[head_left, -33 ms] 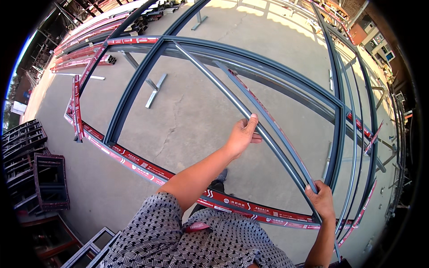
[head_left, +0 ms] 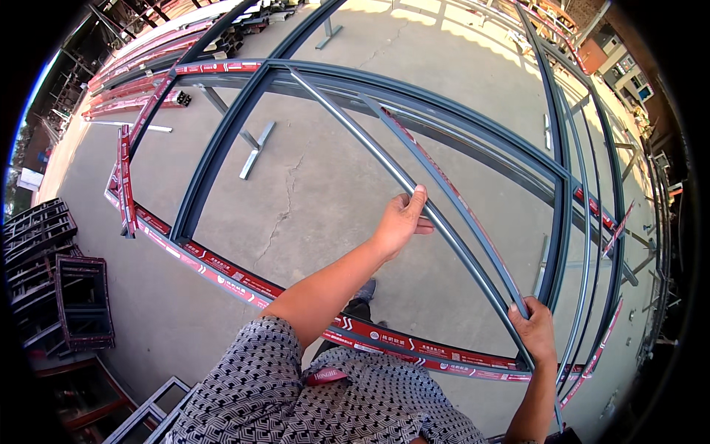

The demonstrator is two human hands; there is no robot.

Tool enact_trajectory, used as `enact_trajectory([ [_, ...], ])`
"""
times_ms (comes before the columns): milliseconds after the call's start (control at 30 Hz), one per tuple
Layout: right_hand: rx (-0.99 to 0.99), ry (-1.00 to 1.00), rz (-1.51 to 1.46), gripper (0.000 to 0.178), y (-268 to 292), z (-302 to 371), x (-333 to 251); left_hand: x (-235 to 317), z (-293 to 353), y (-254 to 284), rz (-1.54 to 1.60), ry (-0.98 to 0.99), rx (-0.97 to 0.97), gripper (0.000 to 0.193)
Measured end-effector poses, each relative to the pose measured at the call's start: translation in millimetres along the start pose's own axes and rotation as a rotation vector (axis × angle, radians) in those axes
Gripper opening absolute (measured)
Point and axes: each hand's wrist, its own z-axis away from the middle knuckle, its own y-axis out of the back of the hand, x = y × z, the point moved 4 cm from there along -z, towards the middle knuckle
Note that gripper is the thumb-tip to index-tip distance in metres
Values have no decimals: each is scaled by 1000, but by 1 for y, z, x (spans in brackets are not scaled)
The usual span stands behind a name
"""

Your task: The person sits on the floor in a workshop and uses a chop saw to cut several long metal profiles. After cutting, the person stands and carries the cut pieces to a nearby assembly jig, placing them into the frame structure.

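Note:
A long grey metal strip (head_left: 355,132) slants across the frame opening, from the far rail down toward the near right corner. My left hand (head_left: 403,222) is closed around its middle, thumb on top. Beside it runs a second strip with red film (head_left: 440,177), its far end raised near the far rail. My right hand (head_left: 534,333) grips the lower end of this filmed strip; the grey strip passes close by its thumb, and whether it touches is unclear. Both strips lie over a large dark grey metal frame (head_left: 222,144), whose near rail (head_left: 392,338) carries red film.
Short red-filmed pieces (head_left: 125,177) rest on the frame's left corner. Long bars (head_left: 586,244) lie along the right side. Stacked small frames (head_left: 85,300) stand at the left, and bundled profiles (head_left: 144,96) at the far left. A metal stand foot (head_left: 257,152) sits on the concrete.
The red-filmed strip has shifted very slightly, its far end a little farther away and to the right, with my right hand still on it. My left hand has barely moved.

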Motion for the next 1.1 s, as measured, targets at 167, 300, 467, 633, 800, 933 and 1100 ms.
enact_trajectory([
  [167, 228, -17, 72, 42, 27, -29, -14, 18, -55, 6, -10, -13, -25, 63],
  [300, 527, 102, 268, 34, 49, -48, -22, 33, -90, 11, -22, -27, -30, 64],
  [467, 735, 183, 471, 30, 82, -71, 4, 50, -136, 7, 0, -42, -29, 64],
  [633, 747, 155, 526, 26, 94, -91, 13, 61, -181, 22, 7, -99, 12, 62],
  [800, 779, 45, 484, 23, 101, -96, 19, 70, -234, 35, 6, -109, 62, 58],
  [933, 689, -32, 421, 25, 78, -102, 35, 82, -260, 32, 11, -146, 71, 57],
  [1100, 548, -133, 360, 29, 29, -105, 45, 92, -298, 30, 81, -170, 68, 53],
])
